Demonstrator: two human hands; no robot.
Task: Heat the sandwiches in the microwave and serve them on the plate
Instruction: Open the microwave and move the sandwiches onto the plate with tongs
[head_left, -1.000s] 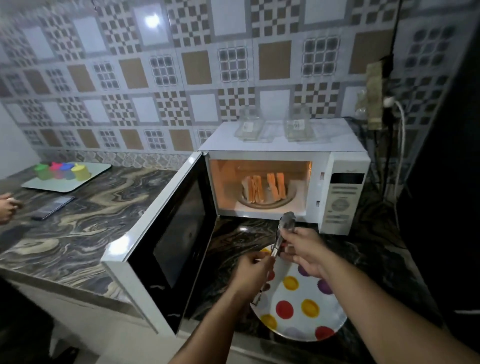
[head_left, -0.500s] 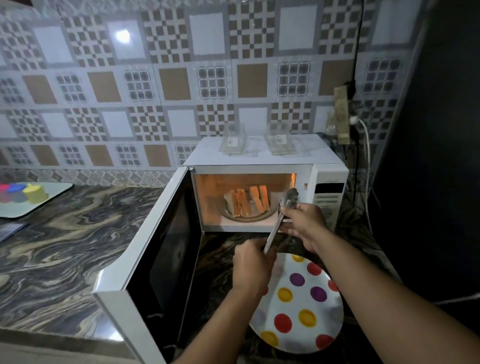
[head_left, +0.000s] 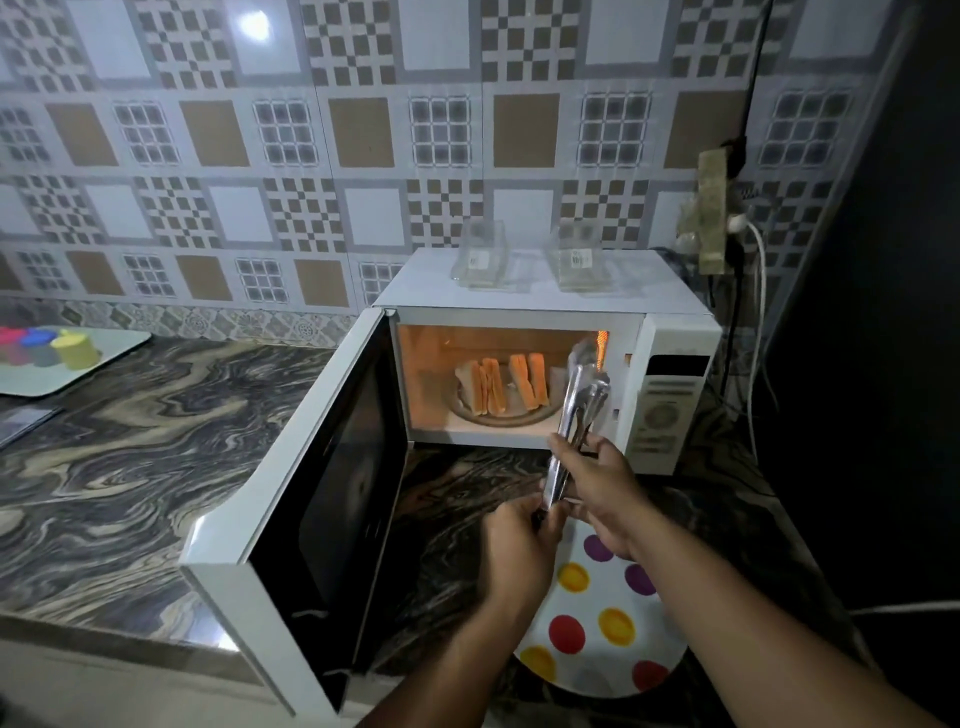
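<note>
The white microwave (head_left: 675, 332) stands on the counter with its door (head_left: 322, 478) swung open to the left and its inside lit orange. Several sandwich halves (head_left: 501, 384) stand upright on the glass turntable (head_left: 519, 418) inside. Metal tongs (head_left: 574, 410) point into the right side of the opening, their tips near the sandwiches but apart from them. My right hand (head_left: 597, 488) grips the tongs at mid-length. My left hand (head_left: 519, 545) holds their lower end. Below my hands lies a white plate (head_left: 597, 670) with coloured dots.
Two clear plastic containers (head_left: 478, 257) sit on top of the microwave. A wall socket with a plug and cable (head_left: 727, 228) is at the right. A tray with coloured cups (head_left: 57, 348) lies far left on the marbled counter (head_left: 130, 467).
The tongs have risen from above the plate to the microwave opening, both hands moving up and forward with them. The view has shifted, bringing the microwave closer.
</note>
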